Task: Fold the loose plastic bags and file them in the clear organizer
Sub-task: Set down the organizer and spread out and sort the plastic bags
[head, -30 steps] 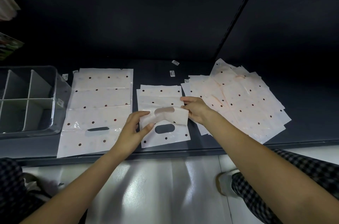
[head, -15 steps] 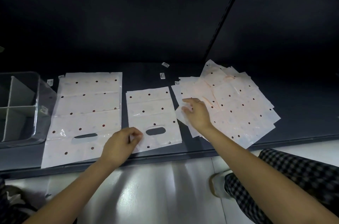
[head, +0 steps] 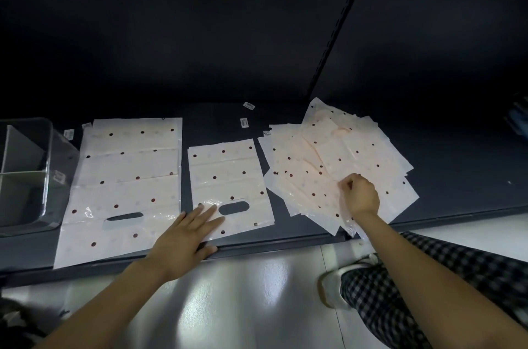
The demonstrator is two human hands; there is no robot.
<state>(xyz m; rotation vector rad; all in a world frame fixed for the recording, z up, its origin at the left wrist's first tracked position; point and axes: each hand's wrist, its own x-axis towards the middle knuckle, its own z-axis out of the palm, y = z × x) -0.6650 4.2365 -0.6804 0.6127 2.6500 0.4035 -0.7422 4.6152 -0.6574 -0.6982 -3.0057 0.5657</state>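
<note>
- While the person crouches at the dark shelf (head: 285, 243), left hand (head: 185, 243) lies flat, fingers (head: 208, 212) straight and spread, pressing the near-left corner of the middle bag (head: 228, 174).
- Middle bag: white with dark dots, spread flat, handle cutout toward the near edge, just right of the fingertips.
- Right hand (head: 361, 195) sits on the loose pile of bags (head: 328, 160) at the right, fingers curled and seemingly pinching a top sheet; the grip itself is hard to make out from this angle.
- Pile fanned out untidily, its near corners overhanging the shelf edge.
- Larger bag (head: 125, 177) lies flat to the left of the middle one, close beside it, cutout also near the front.
- Clear organizer (head: 48, 165) stands at the far left of the shelf, white dividers inside, touching or nearly touching the larger bag's left edge.
- Small labels (head: 248, 105) scattered behind the bags.
- Checked trousers (head: 428, 277) and a pale shoe (head: 331, 285) below, on the glossy floor (head: 243, 305).
</note>
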